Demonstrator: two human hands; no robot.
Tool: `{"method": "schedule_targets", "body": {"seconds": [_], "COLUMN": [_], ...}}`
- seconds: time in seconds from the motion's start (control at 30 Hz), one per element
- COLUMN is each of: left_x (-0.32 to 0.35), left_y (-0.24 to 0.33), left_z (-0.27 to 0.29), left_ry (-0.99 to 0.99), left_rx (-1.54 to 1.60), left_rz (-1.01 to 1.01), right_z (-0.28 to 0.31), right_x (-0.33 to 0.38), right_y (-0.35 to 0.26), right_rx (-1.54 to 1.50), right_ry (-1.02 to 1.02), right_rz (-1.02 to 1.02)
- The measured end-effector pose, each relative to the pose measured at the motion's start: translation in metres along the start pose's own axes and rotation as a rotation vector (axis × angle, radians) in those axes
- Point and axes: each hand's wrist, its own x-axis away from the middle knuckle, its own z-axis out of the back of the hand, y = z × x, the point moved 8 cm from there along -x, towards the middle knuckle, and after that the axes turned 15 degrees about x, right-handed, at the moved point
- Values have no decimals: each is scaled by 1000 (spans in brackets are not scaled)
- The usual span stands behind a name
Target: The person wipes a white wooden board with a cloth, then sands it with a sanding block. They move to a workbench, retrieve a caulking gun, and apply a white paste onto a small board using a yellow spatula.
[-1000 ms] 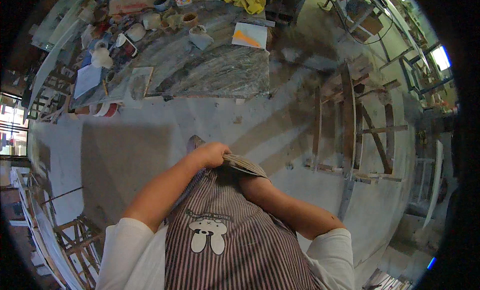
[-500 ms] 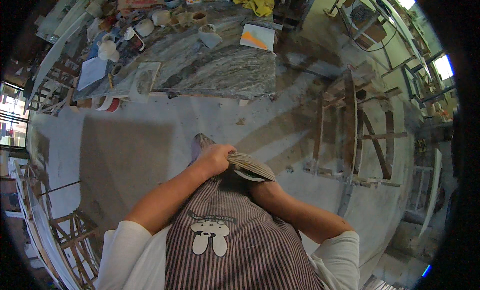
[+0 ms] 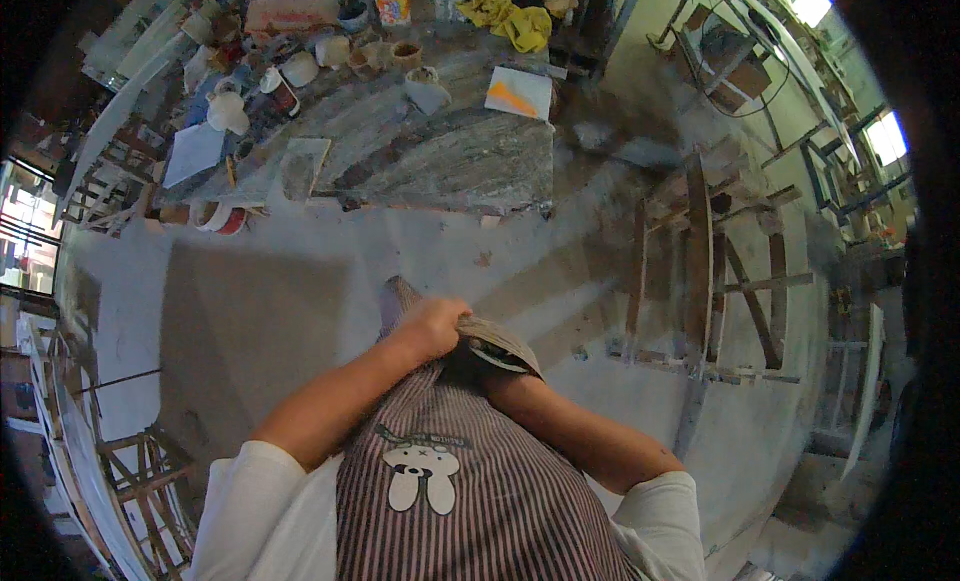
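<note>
A wooden frame (image 3: 698, 261) right of a streaked grey tabletop (image 3: 450, 166) with yellow cloth (image 3: 524, 27) and orange-marked white sheet (image 3: 528, 89)

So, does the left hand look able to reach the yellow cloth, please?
Probably not: the left hand grips the apron, and the yellow cloth lies toward the far end of the table.
</note>
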Motion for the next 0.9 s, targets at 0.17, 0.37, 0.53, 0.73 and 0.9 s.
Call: {"method": "schedule_targets", "body": {"seconds": [0.17,0.37,0.53,0.73,0.9], "left_x": [-2,0,4,2,-1], "left_y": [-7,-9,-7,-1,13], "left_z": [-11,-10,-10,-9,-9], "left_ry": [-24,24,17,95,98], "left_rx": [-41,16,-51,1,24], "left_rz": [9,13,31,-51,-103], "right_z": [-9,-26,-6,20,2], "right_x": [-2,-9,-13,-10,4], "right_y": [2,4,-12,-26,-2], "right_rx": [182,207,254,328,584], "right_ry": [11,-83,-211,-363,-222], "right_rz": [146,251,204,130,239]}}
